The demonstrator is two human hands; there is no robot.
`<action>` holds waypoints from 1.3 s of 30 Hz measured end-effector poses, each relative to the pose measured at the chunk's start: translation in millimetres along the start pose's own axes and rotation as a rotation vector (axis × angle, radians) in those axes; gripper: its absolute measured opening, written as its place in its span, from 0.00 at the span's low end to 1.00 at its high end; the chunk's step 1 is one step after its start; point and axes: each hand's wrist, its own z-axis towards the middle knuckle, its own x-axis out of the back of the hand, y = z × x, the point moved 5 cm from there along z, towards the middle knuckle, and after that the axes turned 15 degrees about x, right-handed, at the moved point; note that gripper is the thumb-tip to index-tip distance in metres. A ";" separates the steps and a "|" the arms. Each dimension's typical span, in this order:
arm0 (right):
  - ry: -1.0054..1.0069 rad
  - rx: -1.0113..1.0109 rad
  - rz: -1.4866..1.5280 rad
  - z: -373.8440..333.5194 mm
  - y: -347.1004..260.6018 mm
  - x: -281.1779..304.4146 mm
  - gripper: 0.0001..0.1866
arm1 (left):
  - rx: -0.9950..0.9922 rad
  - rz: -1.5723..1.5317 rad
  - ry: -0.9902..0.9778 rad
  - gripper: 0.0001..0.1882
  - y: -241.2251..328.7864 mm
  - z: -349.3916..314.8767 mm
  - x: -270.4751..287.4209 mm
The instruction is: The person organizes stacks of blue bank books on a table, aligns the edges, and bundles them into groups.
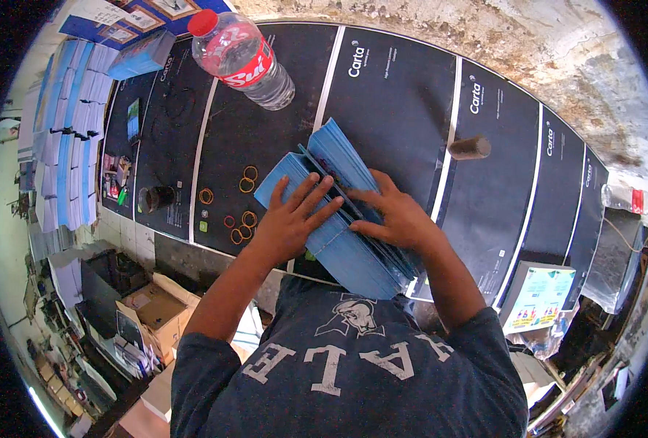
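I have the stack of blue sheets at the centre of the frame, slanting from upper middle down to the dark shirt, parted along its length by a narrow dark gap. The left-hand grip lies unclenched over the near-left part, fingers spread and tips at the gap; I read that broad contact as a way to steady loose edges that could slide. The right-hand grip comes in from the other side, thumb and forefinger apart over the gap; whether it pinches any sheets I cannot tell. Resting the lower end against the body probably gives the stack a backstop.

Just left of it, on the black worktop, lie loose rubber bands, spread singly and in small clusters, which I suppose makes them easy to pick up. A brown cylinder sits right of centre, towards the top, and a dark cylinder at middle left. The red-capped bottle stands at upper middle, apart from the hands, perhaps to spare the paper any spill. At the far left rise tall blue-and-white paper piles; at lower left is an open cardboard box
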 end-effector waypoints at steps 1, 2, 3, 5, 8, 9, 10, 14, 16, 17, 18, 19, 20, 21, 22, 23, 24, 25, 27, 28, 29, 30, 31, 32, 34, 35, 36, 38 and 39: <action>0.022 -0.049 0.045 1.6 -1.7 1.5 0.24 | -0.004 0.017 0.003 0.38 -0.7 -0.4 -1.4; 0.044 -0.099 0.090 1.9 -1.6 2.2 0.24 | -0.008 0.035 0.005 0.38 -1.2 -0.8 -2.1; 0.044 -0.098 0.089 1.2 -0.7 1.2 0.24 | -0.007 0.035 0.006 0.38 -1.1 -1.1 -1.5; 0.003 0.006 -0.016 1.1 -2.8 -2.0 0.24 | 0.013 0.002 -0.048 0.38 -1.3 -1.3 -2.5; 0.008 0.027 -0.106 2.5 -11.9 2.0 0.25 | -0.007 -0.001 0.000 0.38 -1.4 -1.3 -0.4; 0.009 0.026 -0.108 1.7 -10.8 2.5 0.25 | -0.008 -0.002 0.002 0.38 -0.5 -0.8 -0.1; 0.018 0.010 -0.049 0.6 -7.4 2.3 0.25 | -0.008 0.006 -0.007 0.38 0.4 -0.2 -0.3; 0.033 -0.008 0.030 -1.8 0.7 1.0 0.24 | -0.003 0.022 -0.006 0.38 0.4 0.5 -0.2; 0.033 0.018 0.009 -1.3 1.9 2.2 0.25 | -0.004 0.035 -0.002 0.37 0.0 0.2 -0.5; 0.034 0.041 -0.011 -0.7 1.2 2.9 0.25 | -0.005 0.047 0.001 0.37 0.0 0.0 -0.5; 0.034 0.041 -0.012 -0.7 0.6 3.3 0.25 | -0.005 0.047 0.002 0.37 0.2 0.0 -0.3; 0.036 0.040 -0.014 -0.7 -0.6 3.9 0.25 | -0.002 0.045 -0.008 0.37 0.4 0.1 -0.3; 0.039 0.039 -0.016 -0.7 -1.3 4.1 0.25 | 0.002 0.044 -0.018 0.37 0.4 0.2 -0.6; 0.039 0.039 -0.016 -0.8 -1.6 3.6 0.25 | 0.001 0.044 -0.018 0.37 0.7 0.3 -0.6; 0.040 0.036 -0.016 -0.9 -1.4 2.9 0.25 | 0.003 0.036 -0.017 0.38 1.0 0.4 -0.6; 0.040 0.033 -0.017 -1.1 -1.2 2.5 0.25 | 0.005 0.028 -0.017 0.39 1.2 0.5 -0.5; 0.040 0.033 -0.016 -1.0 -1.2 2.6 0.25 | 0.006 0.029 -0.017 0.39 1.1 0.4 -0.2; 0.052 0.043 -0.005 -0.6 -1.5 3.2 0.24 | 0.011 0.005 -0.036 0.41 0.9 0.3 -0.2; 0.065 0.053 0.005 -0.5 -0.1 3.7 0.24 | 0.015 -0.020 -0.055 0.42 0.5 0.6 -0.7; 0.070 0.065 0.012 -1.0 2.0 3.2 0.24 | 0.010 -0.019 -0.045 0.42 0.6 1.1 -0.8; 0.076 0.076 0.018 -1.2 2.8 3.0 0.23 | 0.004 -0.018 -0.034 0.43 0.7 1.5 -0.6; 0.075 0.076 0.018 -1.0 2.5 3.6 0.23 | 0.004 -0.018 -0.035 0.43 0.7 1.7 -0.8; 0.066 0.039 0.069 -1.0 3.5 3.5 0.22 | 0.001 -0.013 -0.028 0.43 0.7 1.7 -0.7; 0.057 0.001 0.120 -1.3 4.9 2.9 0.21 | -0.001 -0.008 -0.022 0.43 0.8 1.8 -0.6; 0.051 0.001 0.102 -2.1 7.3 2.2 0.21 | -0.002 -0.001 -0.025 0.42 1.3 2.7 -0.1; 0.045 0.002 0.085 -2.5 7.9 2.0 0.21 | -0.003 0.006 -0.029 0.42 1.5 3.0 0.0; 0.043 0.004 0.086 -0.3 3.7 3.4 0.21 | 0.000 0.007 -0.029 0.42 0.8 2.3 -0.4; 0.054 -0.131 0.195 2.7 -2.6 6.2 0.23 | 0.000 0.031 -0.030 0.41 -0.7 0.7 -1.9; 0.055 -0.131 0.195 0.8 0.3 3.9 0.23 | 0.000 0.031 -0.030 0.41 -0.9 0.7 -2.7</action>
